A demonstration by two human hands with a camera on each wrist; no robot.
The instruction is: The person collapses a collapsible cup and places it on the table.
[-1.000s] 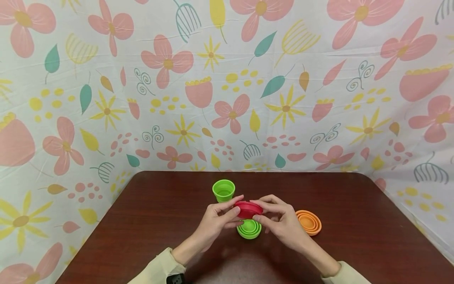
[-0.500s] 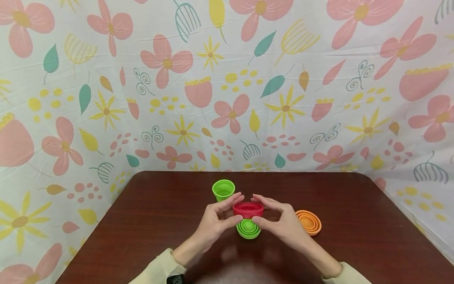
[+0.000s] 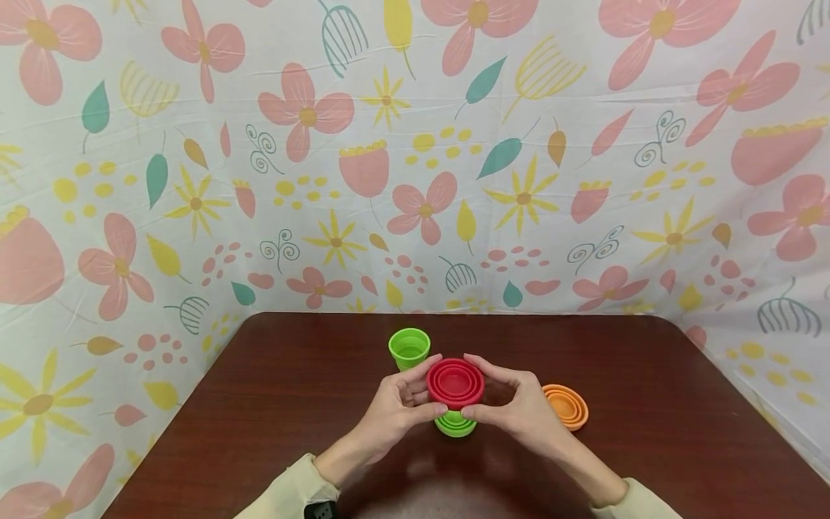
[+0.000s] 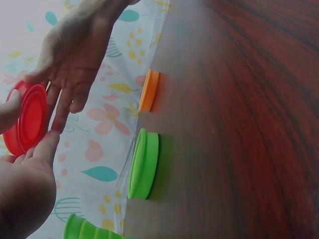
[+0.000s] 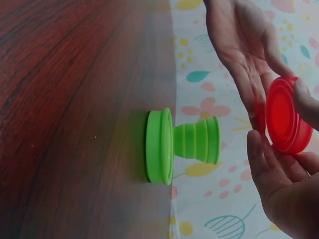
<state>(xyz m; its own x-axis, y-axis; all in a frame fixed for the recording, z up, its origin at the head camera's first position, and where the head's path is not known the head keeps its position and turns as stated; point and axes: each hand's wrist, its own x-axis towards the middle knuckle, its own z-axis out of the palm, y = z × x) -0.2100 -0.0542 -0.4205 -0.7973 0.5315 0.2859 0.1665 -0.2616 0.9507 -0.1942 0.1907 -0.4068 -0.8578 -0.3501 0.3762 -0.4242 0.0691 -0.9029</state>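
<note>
Both hands hold a red collapsible cup (image 3: 455,383), folded flat, above the table. Its concentric rings face the head camera. My left hand (image 3: 389,409) grips its left side, thumb at the near rim and fingers behind. On the opposite side, my right hand (image 3: 521,405) pinches it the same way. A folded green collapsible cup (image 5: 160,147) lies on the table beneath, partly hidden by the red one in the head view. Farther back stands a second green cup (image 3: 409,347), pulled out to full height, its lower part hidden by the left hand.
A folded orange collapsible cup (image 3: 565,408) lies on the table right of the right hand, its left edge overlapped by that hand. The dark wooden table (image 3: 292,375) ends at a flower-printed cloth (image 3: 363,267) hanging behind and at the sides.
The red cup has tipped, from nearly edge-on to its ringed face turned up toward the head camera. Both hands stay around it in about the same place.
</note>
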